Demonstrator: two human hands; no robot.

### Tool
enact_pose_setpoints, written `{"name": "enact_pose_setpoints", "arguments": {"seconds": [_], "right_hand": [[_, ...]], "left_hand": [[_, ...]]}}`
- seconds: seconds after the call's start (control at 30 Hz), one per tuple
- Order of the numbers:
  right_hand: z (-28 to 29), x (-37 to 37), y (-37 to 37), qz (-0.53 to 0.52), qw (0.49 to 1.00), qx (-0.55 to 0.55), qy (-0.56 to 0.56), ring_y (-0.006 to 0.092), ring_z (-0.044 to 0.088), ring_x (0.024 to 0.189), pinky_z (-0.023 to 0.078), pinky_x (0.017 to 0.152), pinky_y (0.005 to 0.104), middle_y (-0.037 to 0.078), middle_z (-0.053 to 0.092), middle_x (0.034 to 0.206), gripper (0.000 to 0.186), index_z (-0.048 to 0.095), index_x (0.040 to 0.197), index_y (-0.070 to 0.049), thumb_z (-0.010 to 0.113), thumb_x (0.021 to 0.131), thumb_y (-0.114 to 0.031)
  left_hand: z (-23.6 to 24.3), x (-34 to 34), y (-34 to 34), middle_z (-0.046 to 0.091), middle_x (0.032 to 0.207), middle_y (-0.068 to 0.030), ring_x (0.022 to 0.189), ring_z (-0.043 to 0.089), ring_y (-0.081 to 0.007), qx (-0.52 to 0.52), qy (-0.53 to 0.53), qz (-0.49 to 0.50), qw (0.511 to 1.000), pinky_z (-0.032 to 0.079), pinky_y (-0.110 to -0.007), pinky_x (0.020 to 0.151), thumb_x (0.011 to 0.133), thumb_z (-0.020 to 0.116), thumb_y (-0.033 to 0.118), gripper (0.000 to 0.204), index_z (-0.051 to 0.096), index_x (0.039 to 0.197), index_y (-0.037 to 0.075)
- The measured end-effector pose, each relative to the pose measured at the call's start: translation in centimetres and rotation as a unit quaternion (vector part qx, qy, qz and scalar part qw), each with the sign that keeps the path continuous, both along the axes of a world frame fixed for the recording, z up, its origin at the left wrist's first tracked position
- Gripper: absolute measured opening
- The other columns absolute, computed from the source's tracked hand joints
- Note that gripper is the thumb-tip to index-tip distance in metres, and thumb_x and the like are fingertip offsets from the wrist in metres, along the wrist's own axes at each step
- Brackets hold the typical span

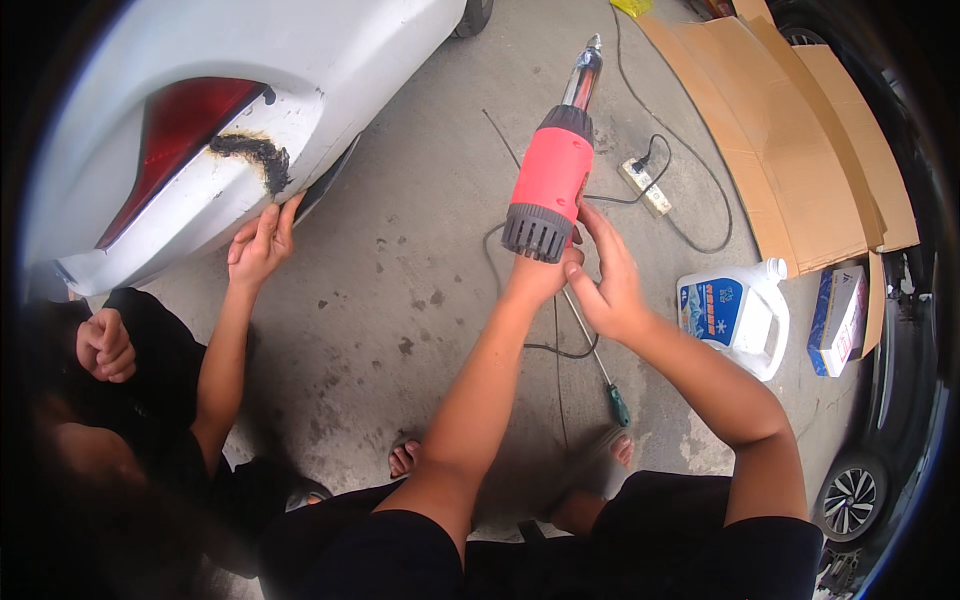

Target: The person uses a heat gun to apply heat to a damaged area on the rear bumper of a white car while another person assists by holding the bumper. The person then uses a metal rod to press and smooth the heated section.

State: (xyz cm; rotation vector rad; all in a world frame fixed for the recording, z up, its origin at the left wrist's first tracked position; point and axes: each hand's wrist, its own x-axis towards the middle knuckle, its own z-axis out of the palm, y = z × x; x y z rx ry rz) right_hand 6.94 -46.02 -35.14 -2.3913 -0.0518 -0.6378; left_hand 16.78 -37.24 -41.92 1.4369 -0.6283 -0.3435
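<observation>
A red and black heat gun [553,170] with a metal nozzle points away from me, toward the top of the view. Its handle is mostly hidden under the body, where my left hand [540,274] is closed round it. Beside the handle my right hand [610,272] has its fingers stretched out and thumb apart, close against the tool; whether it touches is unclear. To the left is a white car bumper [215,215] with a black, burnt-looking patch [255,158] by the red tail light [185,140]. Another person's hand [262,245] reaches up to the bumper's lower edge.
A power strip [648,188] with a black cable [722,215] lies on the concrete floor. Nearby are a long green-handled screwdriver [619,405], a white jug [755,345], a small box [838,322] and flattened cardboard [770,150]. A dark car [915,400] stands at the right.
</observation>
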Motion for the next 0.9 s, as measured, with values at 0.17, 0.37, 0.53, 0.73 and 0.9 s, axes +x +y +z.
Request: {"name": "enact_pose_setpoints", "arguments": {"seconds": [0.17, 0.37, 0.53, 0.73, 0.9], "right_hand": [[-0.5, 4.5, -6.1, -0.071, 0.919, 0.332, 0.203, 0.0239, 0.065, 0.101, 0.048, 0.096, 0.0356, 0.018, 0.067, 0.109, 0.037, 0.060, 0.119, 0.007, 0.054, 0.096, -0.022], [-0.6, 8.5, -6.0, 0.081, 0.829, 0.414, 0.368, 0.0144, 0.058, 0.058, 0.051, 0.070, 0.0282, 0.007, 0.063, 0.069, 0.033, 0.063, 0.096, 0.005, 0.054, 0.099, -0.027], [-1.8, 10.4, -10.4, -0.188, 0.763, 0.617, 0.052, 0.0173, 0.059, 0.062, 0.056, 0.064, 0.0371, 0.011, 0.062, 0.077, 0.032, 0.055, 0.105, 0.003, 0.041, 0.106, -0.027], [1.9, 6.2, -29.2, -0.497, 0.821, 0.246, -0.135, 0.0300, 0.065, 0.070, 0.052, 0.063, 0.0411, 0.016, 0.068, 0.088, 0.040, 0.065, 0.110, 0.001, 0.043, 0.102, -0.031], [10.7, 6.4, -33.8, -0.420, 0.896, -0.104, -0.094, 0.0358, 0.066, 0.106, 0.049, 0.092, 0.0399, 0.020, 0.069, 0.111, 0.042, 0.062, 0.128, -0.009, 0.042, 0.102, -0.034]], "left_hand": [[2.0, -0.4, 0.9, 0.054, 0.089, -0.0062, 0.074, 0.056, -0.0168, -0.110, 0.268, -0.097, 0.952, 0.046, -0.031, 0.052, 0.060, 0.057, -0.013, 0.037, 0.053, 0.092, 0.005], [2.7, -0.4, 0.9, 0.054, 0.087, -0.0034, 0.075, 0.058, -0.0158, -0.085, 0.303, -0.160, 0.935, 0.051, -0.031, 0.061, 0.065, 0.059, -0.010, 0.033, 0.052, 0.094, 0.005], [2.0, 0.4, 0.8, 0.056, 0.096, -0.0047, 0.102, 0.054, -0.0224, -0.089, 0.224, -0.132, 0.962, 0.049, -0.038, 0.085, 0.068, 0.069, -0.011, 0.030, 0.054, 0.087, 0.007], [4.5, 3.7, 2.9, 0.059, 0.121, -0.0106, 0.137, 0.043, -0.0318, -0.051, 0.196, -0.180, 0.963, 0.036, -0.047, 0.111, 0.080, 0.071, -0.007, 0.024, 0.058, 0.091, 0.009], [7.2, 5.2, 4.9, 0.060, 0.114, -0.0108, 0.116, 0.055, -0.0243, 0.035, 0.096, -0.113, 0.988, 0.043, -0.040, 0.100, 0.078, 0.070, -0.009, 0.027, 0.058, 0.094, 0.009]]}}
